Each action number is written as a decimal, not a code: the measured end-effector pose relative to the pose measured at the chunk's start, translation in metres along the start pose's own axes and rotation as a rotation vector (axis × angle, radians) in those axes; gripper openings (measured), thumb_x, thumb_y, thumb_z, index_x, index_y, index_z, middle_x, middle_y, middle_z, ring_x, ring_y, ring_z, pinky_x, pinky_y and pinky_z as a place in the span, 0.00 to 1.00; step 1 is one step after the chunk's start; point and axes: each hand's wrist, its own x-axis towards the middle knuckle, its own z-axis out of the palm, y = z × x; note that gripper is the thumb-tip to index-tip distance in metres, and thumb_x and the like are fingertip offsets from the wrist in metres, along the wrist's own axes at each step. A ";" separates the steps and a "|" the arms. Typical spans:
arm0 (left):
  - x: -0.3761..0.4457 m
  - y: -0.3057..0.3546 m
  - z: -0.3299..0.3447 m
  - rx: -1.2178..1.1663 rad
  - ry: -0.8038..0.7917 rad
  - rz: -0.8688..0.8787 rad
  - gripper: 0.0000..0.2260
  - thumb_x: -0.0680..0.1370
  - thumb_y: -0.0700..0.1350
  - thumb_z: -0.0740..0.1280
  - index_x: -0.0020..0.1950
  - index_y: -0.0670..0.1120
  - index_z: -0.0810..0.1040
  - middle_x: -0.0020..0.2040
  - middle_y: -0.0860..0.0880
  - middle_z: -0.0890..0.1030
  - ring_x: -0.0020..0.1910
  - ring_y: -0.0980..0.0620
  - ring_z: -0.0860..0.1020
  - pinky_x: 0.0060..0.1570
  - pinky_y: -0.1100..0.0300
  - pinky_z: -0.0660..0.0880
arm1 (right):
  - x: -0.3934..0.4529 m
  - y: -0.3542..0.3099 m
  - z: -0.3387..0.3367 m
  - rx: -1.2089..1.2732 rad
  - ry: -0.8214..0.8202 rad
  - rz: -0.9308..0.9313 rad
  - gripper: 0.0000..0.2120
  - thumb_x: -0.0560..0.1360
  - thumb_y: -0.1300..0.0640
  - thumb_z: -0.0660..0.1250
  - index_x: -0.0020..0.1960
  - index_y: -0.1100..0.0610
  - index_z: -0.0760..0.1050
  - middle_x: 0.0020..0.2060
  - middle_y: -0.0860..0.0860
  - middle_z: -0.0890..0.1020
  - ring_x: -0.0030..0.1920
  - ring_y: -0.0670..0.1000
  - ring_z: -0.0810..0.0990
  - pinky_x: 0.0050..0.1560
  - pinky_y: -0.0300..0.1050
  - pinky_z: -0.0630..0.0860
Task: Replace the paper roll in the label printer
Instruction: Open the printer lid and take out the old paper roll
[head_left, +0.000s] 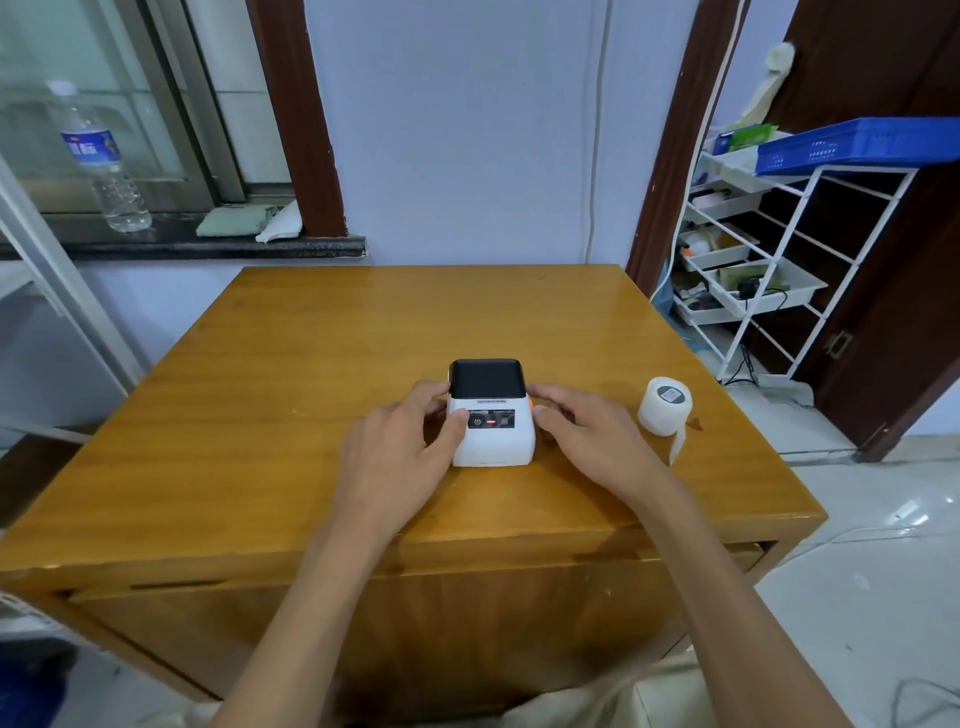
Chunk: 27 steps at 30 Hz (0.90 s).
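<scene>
Head view, from left to right: the left hand (402, 447) cups the left side of the printer (490, 413), its fingers curled against the casing and the thumb pressed on the front panel. The printer sits on the wooden table (260, 415) between both hands, dark lid down. The right hand (589, 423) touches its right side, fingers loosely bent by an orange tab. The paper roll (665, 405) stands just beyond those fingers, untouched, its loose end trailing.

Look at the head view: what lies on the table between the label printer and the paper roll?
Only the right hand, resting against the label printer; bare table separates it from the paper roll.
</scene>
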 end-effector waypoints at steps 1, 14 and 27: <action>0.000 0.000 0.000 -0.002 0.000 -0.002 0.19 0.82 0.58 0.63 0.71 0.54 0.76 0.59 0.57 0.86 0.48 0.52 0.83 0.43 0.56 0.76 | -0.001 -0.001 0.000 0.000 0.000 -0.002 0.19 0.86 0.50 0.59 0.75 0.43 0.73 0.47 0.44 0.85 0.54 0.49 0.82 0.60 0.55 0.78; 0.002 -0.007 0.003 -0.100 0.014 -0.063 0.20 0.75 0.66 0.61 0.58 0.58 0.82 0.54 0.61 0.87 0.54 0.57 0.84 0.50 0.54 0.80 | 0.003 0.001 0.002 0.015 0.005 -0.011 0.19 0.85 0.50 0.61 0.75 0.44 0.74 0.46 0.50 0.86 0.51 0.50 0.84 0.58 0.59 0.79; 0.006 -0.008 0.001 -0.295 -0.015 -0.138 0.17 0.73 0.63 0.71 0.57 0.56 0.85 0.53 0.61 0.87 0.56 0.64 0.82 0.58 0.54 0.80 | 0.031 0.005 -0.028 0.125 -0.345 0.057 0.35 0.83 0.51 0.67 0.84 0.43 0.54 0.44 0.48 0.87 0.37 0.44 0.80 0.41 0.42 0.77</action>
